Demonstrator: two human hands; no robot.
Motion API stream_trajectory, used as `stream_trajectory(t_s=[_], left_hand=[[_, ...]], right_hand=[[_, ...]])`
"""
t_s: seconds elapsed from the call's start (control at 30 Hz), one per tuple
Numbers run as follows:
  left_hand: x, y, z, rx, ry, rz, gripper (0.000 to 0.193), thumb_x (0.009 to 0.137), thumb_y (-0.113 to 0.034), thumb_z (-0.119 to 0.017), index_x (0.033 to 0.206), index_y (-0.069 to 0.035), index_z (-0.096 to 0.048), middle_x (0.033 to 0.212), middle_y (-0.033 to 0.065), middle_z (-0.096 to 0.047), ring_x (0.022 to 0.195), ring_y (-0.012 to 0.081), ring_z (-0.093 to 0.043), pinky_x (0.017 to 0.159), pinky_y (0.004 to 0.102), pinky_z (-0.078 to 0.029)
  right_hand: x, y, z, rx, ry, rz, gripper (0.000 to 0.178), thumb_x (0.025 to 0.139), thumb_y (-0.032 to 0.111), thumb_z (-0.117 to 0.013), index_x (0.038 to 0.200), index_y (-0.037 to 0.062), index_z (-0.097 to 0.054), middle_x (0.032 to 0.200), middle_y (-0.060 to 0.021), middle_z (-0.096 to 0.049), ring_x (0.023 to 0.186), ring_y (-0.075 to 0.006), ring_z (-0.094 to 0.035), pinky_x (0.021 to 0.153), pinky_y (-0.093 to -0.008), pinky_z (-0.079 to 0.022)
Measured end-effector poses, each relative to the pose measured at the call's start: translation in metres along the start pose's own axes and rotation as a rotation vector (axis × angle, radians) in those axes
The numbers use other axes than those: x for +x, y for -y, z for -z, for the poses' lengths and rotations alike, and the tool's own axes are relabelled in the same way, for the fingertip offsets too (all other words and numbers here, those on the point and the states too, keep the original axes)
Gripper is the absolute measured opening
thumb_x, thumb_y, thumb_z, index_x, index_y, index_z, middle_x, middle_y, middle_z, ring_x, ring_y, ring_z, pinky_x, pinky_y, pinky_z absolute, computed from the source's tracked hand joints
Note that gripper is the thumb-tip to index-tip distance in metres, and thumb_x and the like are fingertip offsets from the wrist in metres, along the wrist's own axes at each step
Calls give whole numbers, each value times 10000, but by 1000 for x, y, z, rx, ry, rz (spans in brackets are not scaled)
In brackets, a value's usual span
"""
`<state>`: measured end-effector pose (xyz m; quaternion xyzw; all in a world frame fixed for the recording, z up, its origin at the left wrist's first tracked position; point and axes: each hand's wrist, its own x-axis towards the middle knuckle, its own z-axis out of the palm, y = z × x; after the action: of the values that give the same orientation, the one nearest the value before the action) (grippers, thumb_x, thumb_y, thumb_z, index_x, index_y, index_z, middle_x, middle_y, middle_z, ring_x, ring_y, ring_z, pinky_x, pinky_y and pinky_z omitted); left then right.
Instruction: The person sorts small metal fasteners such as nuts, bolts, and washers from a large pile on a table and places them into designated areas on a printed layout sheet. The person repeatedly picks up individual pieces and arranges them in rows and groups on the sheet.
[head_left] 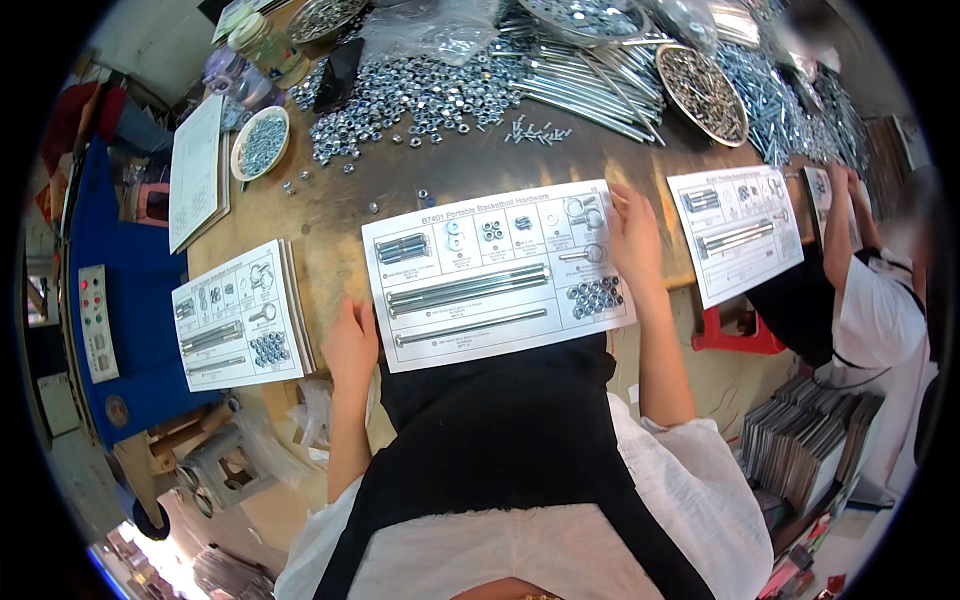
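A white printed card (500,250) lies level at the table's near edge, covered with rows of bolts, nuts, washers and eye bolts. Whether these are printed or real parts, I cannot tell. My left hand (352,343) is closed at the card's lower left edge, its fingertips partly hidden. On the opposite side, my right hand (632,235) grips the upper right edge. Behind the card, loose nuts (420,100) spread in a heap, and a few small screws (537,132) lie apart from them.
A stack of similar cards (235,320) sits on the left, beside a blue machine (130,280). Long rods (590,88) and bowls of small parts (703,95) fill the back. To the right, a co-worker's hands (840,180) hold another card, with a card (735,230) between us.
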<state>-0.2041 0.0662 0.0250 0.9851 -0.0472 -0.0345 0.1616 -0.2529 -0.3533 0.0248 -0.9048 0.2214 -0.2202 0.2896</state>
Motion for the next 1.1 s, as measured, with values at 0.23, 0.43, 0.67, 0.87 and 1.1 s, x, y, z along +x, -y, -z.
stream_trajectory(t_s=[0.23, 0.43, 0.67, 0.87, 1.1], left_hand=[[-86, -2, -3, -519, 211, 101, 460, 1028, -140, -518, 1454, 11, -432, 952, 146, -612, 791, 296, -619, 778, 377, -521], [-83, 20, -13, -1074, 268, 277, 441, 1015, -11, -489, 1454, 3, -462, 1006, 82, -659, 890, 137, -655, 782, 266, -544], [-77, 16, -16, -1382, 293, 357, 561, 967, 36, -488, 1517, -49, -417, 1189, 85, -683, 1045, 158, -673, 864, 294, -570], [-79, 14, -1, -1385, 277, 363, 569, 954, 9, -505, 1514, -48, -424, 1220, 80, -680, 1060, 149, -673, 858, 289, -574], [-86, 29, 64, -1382, 74, 353, 541, 945, -17, -524, 1482, -58, -481, 1162, 70, -700, 1000, 145, -684, 825, 303, -582]], right_hand=[[-1, -47, -2, 305, 171, -283, 302, 1012, 179, -524, 1248, 25, -631, 1077, -169, -727, 984, -308, -695, 897, -376, -521], [19, -54, 6, -103, 348, -246, 354, 995, 297, -506, 1034, 30, -735, 936, -224, -713, 890, -418, -675, 801, -460, -523], [7, -61, 14, 620, 499, -565, 270, 990, 117, -611, 1216, -16, -677, 994, -21, -707, 847, -94, -668, 691, -247, -542], [16, -49, 29, 751, 552, -544, 282, 999, 113, -595, 1230, -34, -661, 985, -47, -715, 814, -104, -679, 694, -246, -559], [50, 39, 32, 778, 610, -397, 305, 1003, 102, -578, 1262, -43, -648, 998, -66, -730, 830, -107, -693, 698, -237, -555]])
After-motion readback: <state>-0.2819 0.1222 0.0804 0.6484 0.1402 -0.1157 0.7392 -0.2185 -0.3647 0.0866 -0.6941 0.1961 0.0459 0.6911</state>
